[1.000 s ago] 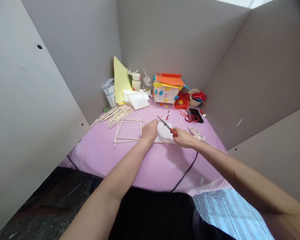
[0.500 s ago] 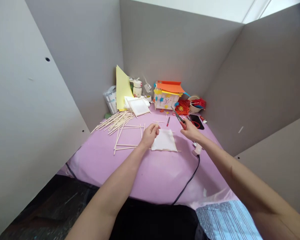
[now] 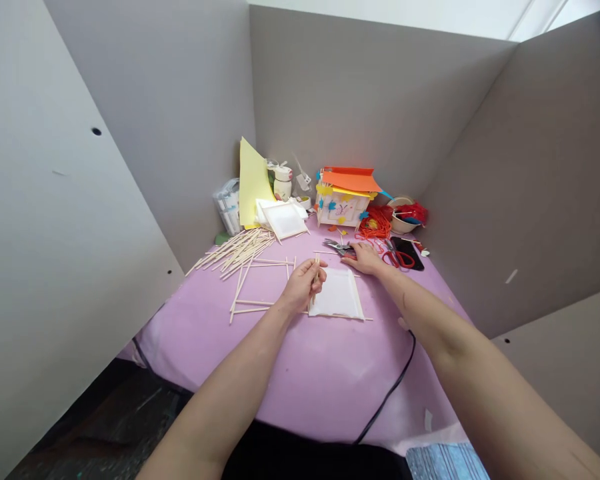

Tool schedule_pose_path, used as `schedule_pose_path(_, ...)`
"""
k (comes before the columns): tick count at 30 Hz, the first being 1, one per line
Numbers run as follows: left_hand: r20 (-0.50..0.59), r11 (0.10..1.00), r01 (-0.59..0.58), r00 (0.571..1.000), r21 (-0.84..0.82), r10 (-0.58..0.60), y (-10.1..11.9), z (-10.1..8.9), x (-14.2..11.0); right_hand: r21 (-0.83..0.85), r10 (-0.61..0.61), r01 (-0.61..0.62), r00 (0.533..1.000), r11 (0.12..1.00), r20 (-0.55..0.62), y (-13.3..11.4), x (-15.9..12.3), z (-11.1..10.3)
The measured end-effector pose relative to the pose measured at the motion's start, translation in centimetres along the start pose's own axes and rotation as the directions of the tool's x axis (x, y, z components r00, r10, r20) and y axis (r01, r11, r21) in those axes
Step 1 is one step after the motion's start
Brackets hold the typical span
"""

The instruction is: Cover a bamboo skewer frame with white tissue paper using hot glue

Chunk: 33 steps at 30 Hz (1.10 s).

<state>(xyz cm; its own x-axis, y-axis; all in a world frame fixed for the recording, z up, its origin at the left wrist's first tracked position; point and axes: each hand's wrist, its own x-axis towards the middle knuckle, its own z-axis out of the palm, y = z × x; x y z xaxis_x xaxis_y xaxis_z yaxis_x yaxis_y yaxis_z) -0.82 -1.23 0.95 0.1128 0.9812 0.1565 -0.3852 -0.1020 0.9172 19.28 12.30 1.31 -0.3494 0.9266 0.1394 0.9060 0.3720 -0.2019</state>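
Note:
In my left hand (image 3: 305, 285) are thin wooden sticks (image 3: 317, 259), held upright in closed fingers. It is over the left edge of a white square panel (image 3: 336, 293) with sticks along its edges. My right hand (image 3: 366, 259) is down on the table beyond the panel, its fingers on the red handles of a pair of pliers (image 3: 336, 247). The jaws point left and lie against the table; the palm hides part of the handles. Left of the panel, loose sticks (image 3: 253, 303) form a partial frame.
A pile of sticks (image 3: 240, 252) lies at the left. Behind stand a second white panel (image 3: 285, 221), yellow card (image 3: 253, 187) and a decorated little house (image 3: 344, 200). Red-handled scissors (image 3: 399, 259) and a phone (image 3: 409, 252) are at the right. A black cable (image 3: 390, 393) crosses the front.
My right hand has lowered the pliers from the air onto the table. My left hand still grips the sticks, which now show more plainly. The view has shifted slightly.

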Motion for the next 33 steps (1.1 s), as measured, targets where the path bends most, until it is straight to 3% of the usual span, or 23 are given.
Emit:
schedule_pose_path(3, -0.007, 0.996, -0.007, 1.000, 0.088, 0.007, -0.1, -0.1, 0.0, 0.033, -0.024, 0.025, 0.999, 0.999, -0.028, 0.0, -0.2, 0.1)
schedule_pose_path(7, 0.017, 0.955, -0.046, 0.999, 0.292, 0.043, -0.2, 0.3, -0.4, 0.099, -0.051, 0.063, 0.991, 0.993, -0.124, -0.7, -1.8, -1.6)
schedule_pose_path(9, 0.113, 0.789, -0.163, 0.986, 0.593, 0.118, -0.4, 0.9, -0.8, 0.142, -0.079, 0.100, 0.986, 0.985, -0.149, -1.3, -3.5, -2.7)
schedule_pose_path(11, 0.252, 0.511, -0.284, 0.959, 0.812, 0.132, -0.7, 1.8, -1.2, 0.269, -0.148, 0.207, 0.964, 0.941, -0.223, -2.0, -5.6, -3.3)
schedule_pose_path(12, 0.307, 0.387, -0.322, 0.946, 0.864, 0.101, -0.9, 2.2, -1.4, 0.336, -0.179, 0.261, 0.950, 0.905, -0.256, -2.3, -6.8, -3.4)
schedule_pose_path(14, 0.354, 0.238, -0.341, 0.935, 0.909, -0.010, -1.4, 3.0, -1.6, 0.448, -0.177, 0.290, 0.945, 0.846, -0.276, -2.5, -8.9, -3.0)
schedule_pose_path(17, 0.363, 0.061, -0.358, 0.920, 0.932, -0.147, -1.9, 3.7, -1.6, 0.562, -0.110, 0.201, 0.975, 0.802, -0.192, -2.3, -11.0, -1.8)
schedule_pose_path(19, 0.359, 0.071, -0.352, 0.915, 0.933, -0.182, -2.3, 3.7, -1.3, 0.597, -0.082, 0.144, 0.988, 0.789, -0.131, -2.0, -11.8, -1.1)
schedule_pose_path(24, 0.358, 0.205, -0.316, 0.908, 0.927, -0.220, -2.8, 3.5, -0.7, 0.610, -0.086, 0.099, 0.995, 0.786, -0.051, -1.5, -12.6, -1.0)
schedule_pose_path(30, 0.353, 0.222, -0.296, 0.890, 0.929, -0.288, -2.4, 4.1, -0.6, 0.511, -0.120, 0.093, 0.993, 0.854, 0.020, -1.5, -13.3, -1.6)
schedule_pose_path(33, 0.351, 0.269, -0.281, 0.898, 0.921, -0.265, -2.1, 3.9, -0.7, 0.473, -0.117, 0.087, 0.993, 0.877, 0.033, -1.4, -13.5, -1.9)
